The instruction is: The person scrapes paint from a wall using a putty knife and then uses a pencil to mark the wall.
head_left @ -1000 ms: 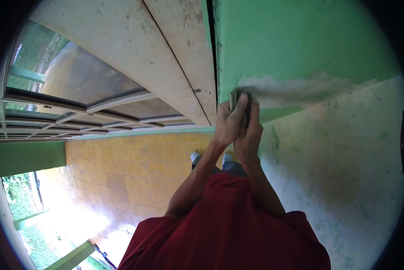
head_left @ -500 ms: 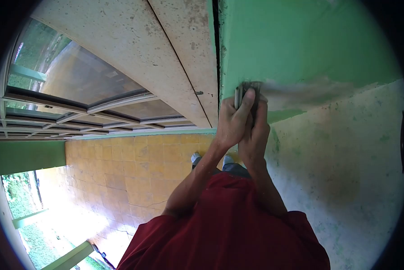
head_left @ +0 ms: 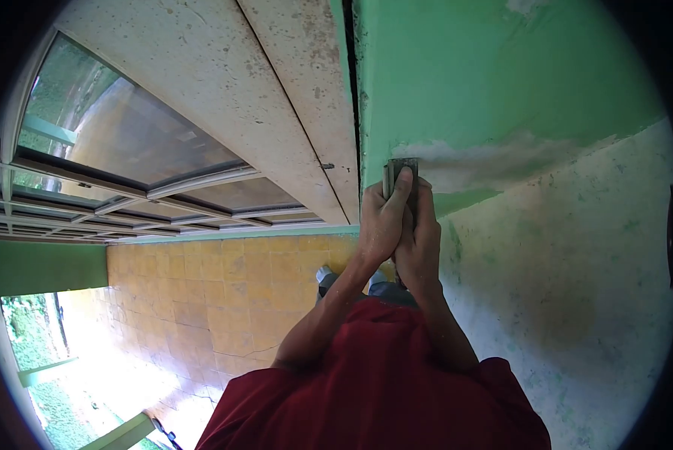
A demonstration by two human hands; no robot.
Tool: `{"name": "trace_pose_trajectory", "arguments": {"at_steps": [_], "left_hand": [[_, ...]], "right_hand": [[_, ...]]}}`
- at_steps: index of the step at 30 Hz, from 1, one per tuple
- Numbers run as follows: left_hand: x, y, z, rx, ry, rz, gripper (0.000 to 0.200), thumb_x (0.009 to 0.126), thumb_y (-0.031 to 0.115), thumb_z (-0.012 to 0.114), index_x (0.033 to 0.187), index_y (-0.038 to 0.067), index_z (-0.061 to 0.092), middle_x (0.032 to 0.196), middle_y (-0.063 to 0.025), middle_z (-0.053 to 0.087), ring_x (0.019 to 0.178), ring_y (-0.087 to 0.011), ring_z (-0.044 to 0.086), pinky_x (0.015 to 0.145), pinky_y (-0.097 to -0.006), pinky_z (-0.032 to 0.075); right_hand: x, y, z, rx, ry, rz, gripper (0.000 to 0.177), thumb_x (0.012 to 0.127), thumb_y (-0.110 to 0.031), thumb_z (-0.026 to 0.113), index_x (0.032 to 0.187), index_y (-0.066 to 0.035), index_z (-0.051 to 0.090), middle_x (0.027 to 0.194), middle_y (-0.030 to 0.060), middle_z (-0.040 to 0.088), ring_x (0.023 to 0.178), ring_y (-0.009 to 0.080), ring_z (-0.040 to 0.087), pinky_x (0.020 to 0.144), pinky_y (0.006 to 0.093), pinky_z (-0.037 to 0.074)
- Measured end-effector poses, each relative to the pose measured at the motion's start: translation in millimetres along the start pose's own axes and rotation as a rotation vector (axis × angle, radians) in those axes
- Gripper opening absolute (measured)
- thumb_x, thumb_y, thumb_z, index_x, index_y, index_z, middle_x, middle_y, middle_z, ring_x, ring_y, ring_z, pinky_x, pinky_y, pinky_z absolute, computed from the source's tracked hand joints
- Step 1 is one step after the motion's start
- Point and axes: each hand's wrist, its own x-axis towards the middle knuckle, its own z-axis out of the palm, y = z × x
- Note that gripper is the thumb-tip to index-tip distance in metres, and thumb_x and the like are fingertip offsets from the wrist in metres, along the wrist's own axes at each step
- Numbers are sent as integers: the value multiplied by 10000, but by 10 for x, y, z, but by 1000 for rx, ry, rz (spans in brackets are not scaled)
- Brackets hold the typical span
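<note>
Since half a second ago, both hands and the scraper (head_left: 401,166) have slid back toward the door frame (head_left: 299,105) and sit a little lower. The left hand (head_left: 381,217) is wrapped around the scraper, thumb pressing along its side. The right hand (head_left: 419,244) is clasped over the same grip, just beside the left. The blade lies flat on the wall, right next to the door frame. A pale scraped strip (head_left: 494,161) runs away from the frame. Beyond the strip, green paint (head_left: 486,75) looks untouched, so much seems left. The mottled wall (head_left: 576,285) on the strip's near side appears mostly stripped.
</note>
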Motion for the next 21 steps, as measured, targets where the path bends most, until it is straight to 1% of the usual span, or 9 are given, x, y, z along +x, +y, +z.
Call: {"name": "trace_pose_trajectory", "arguments": {"at_steps": [2,4,5,7,8,10,15,20,21], "left_hand": [[-22,1,-38,37,-23,-12,445,1017,373,505,762,18,591,578,45,457,547,-40,401,457,-275,328],[-7,-87,-73,66,-38,-10,443,1016,387,502,811,15,627,610,37,496,554,-38,423,473,-253,347],[12,-103,-78,99,-52,-3,450,1016,401,498,859,12,662,642,28,535,561,-36,445,489,-230,365],[-21,21,-17,71,-51,0,468,1020,409,486,857,3,653,643,20,546,560,-43,470,497,-229,387],[-43,73,4,42,-44,-11,487,1024,417,474,854,-7,643,645,12,558,560,-50,496,504,-228,409],[-42,117,24,34,-61,-1,500,1028,423,458,877,-19,637,650,-3,574,568,-65,525,520,-231,433],[1,40,190,-138,-20,107,479,1041,389,435,883,-23,623,634,-37,586,573,-94,561,507,-254,440],[-15,98,143,-130,-74,1,454,1042,381,435,845,3,590,631,-47,570,579,-111,565,525,-262,463],[-4,58,150,-128,-69,-6,454,1042,381,435,845,3,590,631,-47,570,579,-111,565,525,-262,463]], "right_hand": [[-44,34,7,28,-15,66,311,1015,-166,404,1309,-65,403,985,260,652,926,458,655,740,449,519],[-5,184,42,-10,34,-132,328,1011,-161,420,1325,-69,398,918,198,660,764,343,687,658,391,524],[-4,188,9,-11,39,-137,328,1011,-161,420,1325,-69,398,918,198,660,764,343,687,658,391,524],[7,179,-83,174,-131,66,365,1007,-165,447,1352,-66,385,840,105,626,585,168,603,537,305,479],[-26,187,-113,174,-131,62,365,1007,-165,447,1352,-66,385,840,105,626,585,168,603,537,305,479],[-140,248,-170,447,-172,189,452,1004,-176,468,1426,-63,353,770,31,572,523,56,483,463,246,409],[-313,411,-266,419,-182,199,521,999,-162,457,1481,-29,311,682,15,552,511,70,493,466,250,413],[-322,268,-171,268,-87,171,516,979,-121,445,1462,21,332,603,27,526,491,95,496,479,267,424],[-328,345,-168,225,-75,100,513,972,-108,442,1455,33,341,599,43,529,492,107,505,485,277,431]]}}
